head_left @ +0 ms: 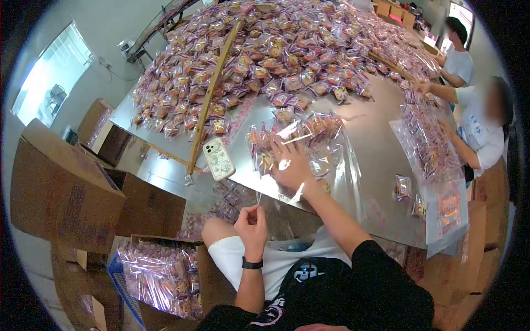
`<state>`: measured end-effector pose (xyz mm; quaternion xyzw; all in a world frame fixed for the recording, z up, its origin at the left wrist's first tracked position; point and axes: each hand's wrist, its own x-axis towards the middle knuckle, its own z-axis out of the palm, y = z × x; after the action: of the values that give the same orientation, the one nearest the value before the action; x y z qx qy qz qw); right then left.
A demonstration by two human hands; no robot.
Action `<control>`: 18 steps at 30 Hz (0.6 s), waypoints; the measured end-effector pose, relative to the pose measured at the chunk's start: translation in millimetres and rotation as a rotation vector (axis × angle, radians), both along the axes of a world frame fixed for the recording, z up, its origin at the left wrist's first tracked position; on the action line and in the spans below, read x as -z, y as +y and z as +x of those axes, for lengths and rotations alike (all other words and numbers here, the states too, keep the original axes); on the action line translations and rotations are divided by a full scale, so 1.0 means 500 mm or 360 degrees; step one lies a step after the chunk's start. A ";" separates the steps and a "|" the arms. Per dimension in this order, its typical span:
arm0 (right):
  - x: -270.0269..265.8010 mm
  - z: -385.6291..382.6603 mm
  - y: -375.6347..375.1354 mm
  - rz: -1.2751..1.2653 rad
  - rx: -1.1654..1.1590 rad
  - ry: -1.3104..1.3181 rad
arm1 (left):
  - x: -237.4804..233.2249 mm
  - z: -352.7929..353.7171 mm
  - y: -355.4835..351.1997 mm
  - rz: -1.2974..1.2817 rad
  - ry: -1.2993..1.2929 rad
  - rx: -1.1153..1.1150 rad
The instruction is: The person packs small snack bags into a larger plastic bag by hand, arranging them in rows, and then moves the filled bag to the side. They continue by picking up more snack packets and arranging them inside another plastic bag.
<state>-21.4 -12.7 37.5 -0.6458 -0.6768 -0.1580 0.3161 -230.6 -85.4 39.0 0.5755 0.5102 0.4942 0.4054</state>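
Bag, near edge of table: we are seemingly levelling packets, right hand spread, left hand pinching plastic; light pressure needed.

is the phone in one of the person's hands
No, the phone lies beside the wooden strip, apart from both the left hand and the right hand.

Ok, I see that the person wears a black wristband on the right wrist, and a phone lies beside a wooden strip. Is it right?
Not quite: the head view shows the black wristband on the wrist of the left hand, not the right. The phone does lie beside the wooden strip.
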 end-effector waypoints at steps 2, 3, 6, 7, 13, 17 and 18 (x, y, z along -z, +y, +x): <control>0.001 0.014 -0.022 -0.0079 -0.0002 0.0027 | -0.005 -0.001 -0.009 -0.0069 -0.0032 0.0024; 0.004 0.023 -0.027 -0.0182 -0.0020 0.0068 | 0.003 0.000 -0.010 -0.0058 -0.0049 0.0030; 0.019 0.039 -0.022 -0.0033 -0.0024 0.0137 | 0.025 -0.001 -0.010 -0.0012 -0.0052 0.0047; 0.025 0.045 -0.018 0.0089 -0.0015 0.0128 | 0.027 -0.003 -0.009 0.0006 -0.0026 0.0047; 0.061 0.065 -0.002 0.0094 -0.0046 0.0235 | 0.031 -0.012 -0.009 -0.0046 -0.0009 0.0082; 0.075 0.075 0.005 -0.0074 -0.0090 0.0472 | 0.034 -0.016 -0.007 0.0028 0.0049 0.0156; 0.068 0.075 0.005 -0.0129 -0.0081 0.0533 | 0.031 -0.020 -0.010 -0.0005 0.0039 0.0166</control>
<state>15.9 -10.4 3.7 -0.6580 -0.6366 -0.0128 0.4020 -240.6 -90.4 23.6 0.6066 0.4853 0.4645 0.4251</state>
